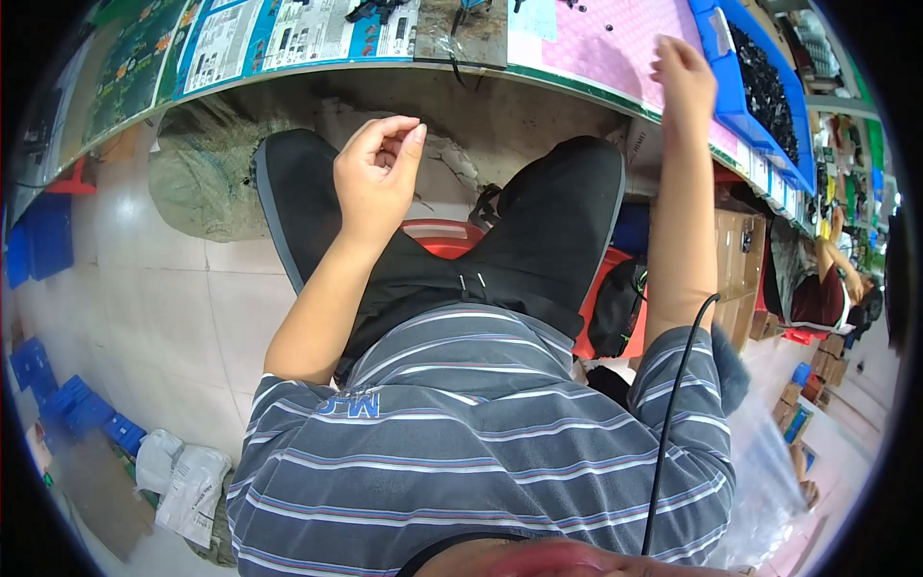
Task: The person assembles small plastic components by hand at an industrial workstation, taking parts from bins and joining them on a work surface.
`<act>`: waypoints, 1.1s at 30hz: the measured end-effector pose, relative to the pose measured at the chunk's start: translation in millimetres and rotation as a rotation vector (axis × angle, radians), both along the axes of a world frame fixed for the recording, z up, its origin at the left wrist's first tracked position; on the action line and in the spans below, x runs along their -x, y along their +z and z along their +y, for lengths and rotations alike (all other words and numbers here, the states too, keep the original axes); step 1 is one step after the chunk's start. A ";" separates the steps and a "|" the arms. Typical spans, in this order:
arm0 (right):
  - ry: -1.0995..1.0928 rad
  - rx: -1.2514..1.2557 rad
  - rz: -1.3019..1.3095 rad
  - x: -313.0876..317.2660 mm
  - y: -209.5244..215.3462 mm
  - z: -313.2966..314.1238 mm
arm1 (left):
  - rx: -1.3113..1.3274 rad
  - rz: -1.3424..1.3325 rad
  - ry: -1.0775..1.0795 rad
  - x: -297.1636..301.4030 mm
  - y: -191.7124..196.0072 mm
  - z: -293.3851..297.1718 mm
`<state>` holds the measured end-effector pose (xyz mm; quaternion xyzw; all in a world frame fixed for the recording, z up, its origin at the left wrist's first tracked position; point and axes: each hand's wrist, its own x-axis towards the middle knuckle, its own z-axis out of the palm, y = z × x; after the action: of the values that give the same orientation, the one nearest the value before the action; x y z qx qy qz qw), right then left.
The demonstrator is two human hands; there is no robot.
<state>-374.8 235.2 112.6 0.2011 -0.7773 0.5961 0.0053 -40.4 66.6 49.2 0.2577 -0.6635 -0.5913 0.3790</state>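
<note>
My left hand is raised above my left thigh, just short of the workbench edge. Its fingers are curled with the thumb close to the index fingertip; anything between them is too small or hidden to make out. Over the right part of the bench, my right hand hangs above a pink mat, fingers bent inward and their contents hidden. Beside it stands a blue bin holding many small black parts. A few small black pieces lie loose on the mat.
A black object lies at the far edge on printed sheets, near a brownish plate. Under me is a red stool. A black cable runs past my right arm. Cardboard boxes stand right; another person sits beyond.
</note>
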 end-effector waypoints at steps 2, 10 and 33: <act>-0.035 -0.357 0.238 11.7 -19.4 -16.0 | 0.022 -0.003 -0.014 7.1 1.8 -3.3; -0.134 -0.683 0.487 9.1 -31.1 -37.8 | 0.186 -0.081 0.107 7.0 5.4 -38.7; -0.145 -0.581 0.466 -13.0 -16.4 -37.6 | 0.919 -0.517 0.257 78.2 5.9 -136.9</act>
<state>-361.7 197.6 96.2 0.2689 -0.9041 0.2871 0.1671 -118.6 -70.3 55.1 0.2816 -0.8885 -0.1064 0.3463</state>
